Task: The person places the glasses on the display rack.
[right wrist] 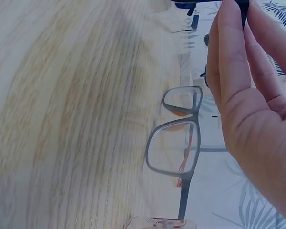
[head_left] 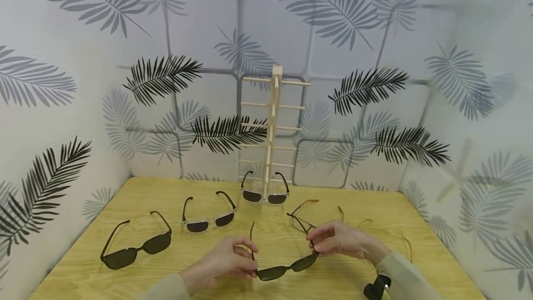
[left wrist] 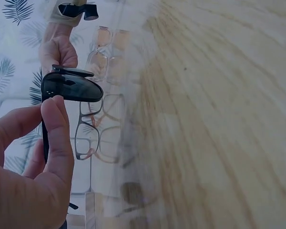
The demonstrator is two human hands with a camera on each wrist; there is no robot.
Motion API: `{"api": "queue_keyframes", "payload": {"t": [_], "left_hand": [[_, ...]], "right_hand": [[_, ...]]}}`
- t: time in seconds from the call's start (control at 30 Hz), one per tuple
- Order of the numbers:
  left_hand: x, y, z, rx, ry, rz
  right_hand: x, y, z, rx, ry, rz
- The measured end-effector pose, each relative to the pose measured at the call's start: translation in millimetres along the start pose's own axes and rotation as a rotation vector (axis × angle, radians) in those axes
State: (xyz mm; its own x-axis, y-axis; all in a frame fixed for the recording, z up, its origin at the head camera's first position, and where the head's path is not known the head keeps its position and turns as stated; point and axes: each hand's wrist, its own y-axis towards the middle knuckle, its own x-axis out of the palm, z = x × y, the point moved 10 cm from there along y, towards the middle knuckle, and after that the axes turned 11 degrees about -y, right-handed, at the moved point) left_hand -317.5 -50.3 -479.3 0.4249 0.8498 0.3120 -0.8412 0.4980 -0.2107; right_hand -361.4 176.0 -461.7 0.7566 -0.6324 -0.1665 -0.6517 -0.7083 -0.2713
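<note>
Both hands hold one pair of black sunglasses (head_left: 272, 273) between them, lenses toward me, close over the front of the table. My left hand (head_left: 229, 258) pinches the frame's left corner where the temple arm meets it. At the other corner my right hand (head_left: 343, 242) pinches the right hinge area between thumb and fingers. In the left wrist view a dark lens (left wrist: 74, 87) stands just beyond the left fingertips. Grey-framed clear glasses (right wrist: 174, 148) stand behind the right hand, partly covered by it in the head view.
A wooden display rack (head_left: 272, 119) with short side pegs stands at the back, clear-framed sunglasses (head_left: 264, 197) at its foot. Left lie black sunglasses (head_left: 135, 253) and another clear-framed pair (head_left: 208, 222). Thin orange temple arms (head_left: 408, 246) show at right on the wooden table (head_left: 333, 286).
</note>
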Motion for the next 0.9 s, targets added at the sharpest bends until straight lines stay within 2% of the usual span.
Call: {"api": "queue_keyframes", "payload": {"t": [0.2, 0.53, 0.67, 0.9], "left_hand": [[-4.2, -2.6, 11.3, 0.006, 0.043, -0.006], [-12.7, -4.0, 42.8, 0.119, 0.038, 0.01], [-19.4, -4.0, 53.7, 0.147, 0.024, 0.046], [-32.4, -0.9, 70.5, 0.192, 0.056, 0.126]], "right_hand": [[2, -0.2, -8, -0.026, 0.008, 0.01], [0, 3.0, -24, -0.051, 0.04, 0.123], [-1, 5.1, -31, -0.063, 0.054, 0.158], [-4, 7.8, -42, -0.071, 0.054, 0.231]]}}
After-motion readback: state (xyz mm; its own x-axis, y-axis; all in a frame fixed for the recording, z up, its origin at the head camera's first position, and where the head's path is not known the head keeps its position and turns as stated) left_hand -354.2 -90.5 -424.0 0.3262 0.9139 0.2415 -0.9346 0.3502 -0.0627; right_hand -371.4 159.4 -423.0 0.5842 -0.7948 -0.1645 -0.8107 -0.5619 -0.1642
